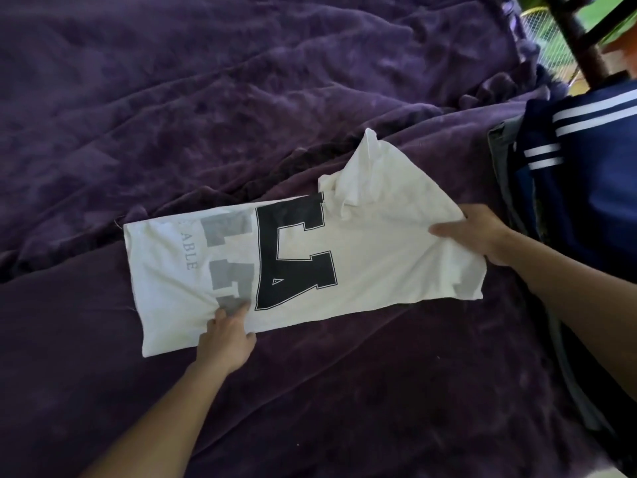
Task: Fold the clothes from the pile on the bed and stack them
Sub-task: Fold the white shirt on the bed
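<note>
White tee [372,257] on purple blanket [241,98], long axis left-right, R end lifted. L hand [225,343] presses near edge w/ straight fingers [238,311]; R hand [479,232] pinches cloth, its fingers hidden.

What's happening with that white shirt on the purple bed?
A person is folding a white T-shirt on the purple blanket. The right hand grips the shirt's right end, which is partly lifted, while the left hand has its fingers on the near edge. Navy striped clothes lie to the right.
</note>
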The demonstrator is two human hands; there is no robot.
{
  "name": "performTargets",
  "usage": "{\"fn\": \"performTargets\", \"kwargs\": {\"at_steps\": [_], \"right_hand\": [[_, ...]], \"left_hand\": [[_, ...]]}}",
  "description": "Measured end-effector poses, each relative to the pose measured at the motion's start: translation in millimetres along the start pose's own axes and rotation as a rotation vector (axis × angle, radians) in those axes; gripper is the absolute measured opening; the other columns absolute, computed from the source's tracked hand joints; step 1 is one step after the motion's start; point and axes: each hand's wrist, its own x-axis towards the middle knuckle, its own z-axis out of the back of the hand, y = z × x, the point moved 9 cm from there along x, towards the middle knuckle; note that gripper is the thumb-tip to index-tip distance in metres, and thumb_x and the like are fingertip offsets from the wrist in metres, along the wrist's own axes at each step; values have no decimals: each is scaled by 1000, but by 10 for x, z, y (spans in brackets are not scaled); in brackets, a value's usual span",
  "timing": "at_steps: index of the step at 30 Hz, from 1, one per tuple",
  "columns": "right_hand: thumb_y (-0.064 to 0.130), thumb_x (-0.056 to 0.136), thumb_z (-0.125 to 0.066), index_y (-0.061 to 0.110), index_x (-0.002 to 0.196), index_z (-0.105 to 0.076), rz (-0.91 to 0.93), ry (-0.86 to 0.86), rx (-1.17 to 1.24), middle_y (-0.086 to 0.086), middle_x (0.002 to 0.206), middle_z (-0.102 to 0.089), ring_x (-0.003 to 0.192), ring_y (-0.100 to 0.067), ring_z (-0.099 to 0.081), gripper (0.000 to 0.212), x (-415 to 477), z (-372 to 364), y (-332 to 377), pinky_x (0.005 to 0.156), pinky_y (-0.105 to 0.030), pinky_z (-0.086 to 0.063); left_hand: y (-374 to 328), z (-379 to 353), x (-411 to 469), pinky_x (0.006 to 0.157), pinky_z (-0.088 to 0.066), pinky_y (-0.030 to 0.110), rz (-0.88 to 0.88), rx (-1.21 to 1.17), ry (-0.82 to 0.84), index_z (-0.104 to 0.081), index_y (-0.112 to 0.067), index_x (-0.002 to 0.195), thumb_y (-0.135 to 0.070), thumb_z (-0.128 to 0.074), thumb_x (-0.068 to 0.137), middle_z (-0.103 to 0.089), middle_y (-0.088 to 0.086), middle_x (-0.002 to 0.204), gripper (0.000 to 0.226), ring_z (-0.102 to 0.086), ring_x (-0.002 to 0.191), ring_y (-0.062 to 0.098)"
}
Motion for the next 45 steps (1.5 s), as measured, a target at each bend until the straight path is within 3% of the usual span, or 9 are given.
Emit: {"fn": "performTargets", "kwargs": {"at_steps": [9, 12, 17, 20, 25, 30, 34, 39, 45], "right_hand": [[33, 83, -72, 22, 142, -42, 456, 307, -502, -5, 133, -55, 118, -25, -54, 67, -853, -1600, 1728, 94, -33, -45], [33, 86, -71, 24, 147, -34, 232, 577, -261, -3, 122, -59, 93, -23, -68, 72, -884, -2423, 1644, 69, -36, -59], [15, 87, -62, 10, 81, -64, 27, 140, -196, -12, 83, -66, 65, -23, -62, 8, -127, -1903, 1113, 62, -36, -53], [13, 86, -65, 6, 88, -62, -75, 310, -343, -10, 82, -62, 69, -24, -60, 8, 47, -1800, 959, 60, -30, -50], [6, 90, -55, 27, 103, -55, 365, -14, 469, -2, 97, -65, 76, -21, -69, 25, 481, -1165, 2318, 67, -34, -58], [0, 88, -52, 12, 80, -67, 408, -14, 22, -2, 67, -70, 57, -14, -65, 21, 424, -1549, 2217, 55, -28, -51], [21, 89, -62, 23, 119, -67, 534, 58, -795, -1, 120, -65, 110, -19, -59, 31, 580, -1989, 1791, 96, -35, -48], [39, 70, -83, 20, 146, -35, 285, -161, -524, -4, 146, -40, 131, -25, -44, 92, 1195, -1510, 1945, 104, -39, -42], [25, 70, -80, 7, 78, -63, 595, -136, -639, -1, 73, -51, 73, -19, -49, 26, 754, -1361, 2451, 60, -31, -40]], "left_hand": [[497, 211, -335, 85, -46, 36, 97, -310, -114, -45, -13, 139, -22, -51, 95, -48, 12, 127, 45, -55, 110, 30], [575, 264, -424, 83, -47, 36, 90, -379, -175, -44, -14, 139, -22, -53, 94, -48, 11, 127, 47, -57, 105, 27], [38, 502, -499, 96, -47, 42, -261, -166, -461, -46, -20, 141, -20, -56, 92, -37, 12, 147, 50, -41, 129, 30], [-363, 244, -351, 111, -30, 39, -420, -27, -422, -34, -30, 147, -26, -49, 96, -20, 9, 157, 53, -22, 141, 27], [-345, -319, -47, 117, -16, 38, -403, 31, -329, -21, -33, 148, -26, -52, 93, 0, 6, 159, 64, 1, 148, 25], [-331, -421, -43, 117, -16, 42, -414, 26, -335, -17, -31, 151, -29, -52, 93, 5, 8, 161, 68, 6, 148, 26], [-320, -424, -21, 118, -12, 41, -430, 33, -306, -9, -33, 152, -31, -50, 94, 13, 6, 160, 71, 13, 148, 24], [-301, -443, 63, 118, -12, 40, -428, 42, -261, -9, -35, 151, -32, -50, 94, 16, 3, 159, 70, 15, 147, 22], [-324, -381, 33, 118, -10, 38, -426, 40, -181, -10, -35, 151, -34, -50, 94, 17, 2, 159, 70, 14, 147, 21]]}}
